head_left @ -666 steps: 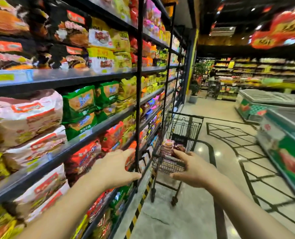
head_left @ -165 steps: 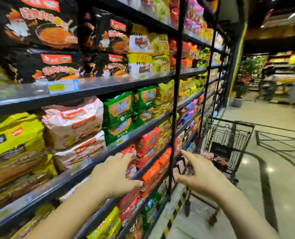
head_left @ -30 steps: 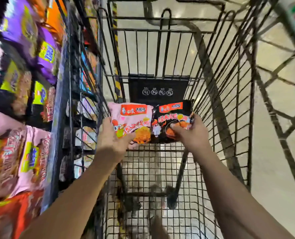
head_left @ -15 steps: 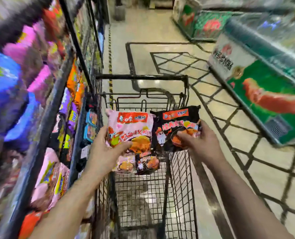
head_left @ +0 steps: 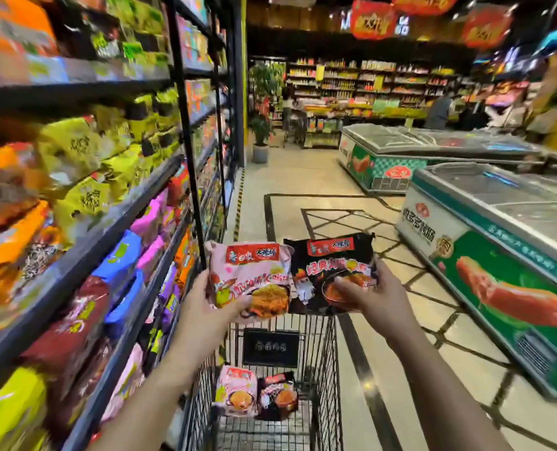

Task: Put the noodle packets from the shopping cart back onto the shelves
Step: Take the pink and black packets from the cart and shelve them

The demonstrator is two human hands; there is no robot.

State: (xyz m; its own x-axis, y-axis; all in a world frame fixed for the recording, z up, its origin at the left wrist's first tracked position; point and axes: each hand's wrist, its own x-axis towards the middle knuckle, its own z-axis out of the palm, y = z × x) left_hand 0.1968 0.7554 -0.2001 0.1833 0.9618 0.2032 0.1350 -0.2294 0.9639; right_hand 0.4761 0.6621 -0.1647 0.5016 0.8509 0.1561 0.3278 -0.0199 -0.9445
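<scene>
Gripping pink noodle packet (head_left: 251,281) in left hand (head_left: 205,312), glossy black packet (head_left: 334,271) in right hand (head_left: 378,296)

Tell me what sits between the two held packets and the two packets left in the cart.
In the head view, only the cart's black placard and wire wall; both hang below the held packets, above the pink and black ones.

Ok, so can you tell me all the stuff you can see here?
pink noodle packet: 1, pink, held above the cart, left
black noodle packet: 1, black, held above the cart, right
packets in cart: 2, one pink, one black, on the cart floor
shopping cart: 1, black wire, bottom centre
shelves: many coloured packets, left
chest freezers: several, green and white, right
potted plant: 1, green, aisle end
left hand: grip on pink packet
right hand: grip on black packet
</scene>
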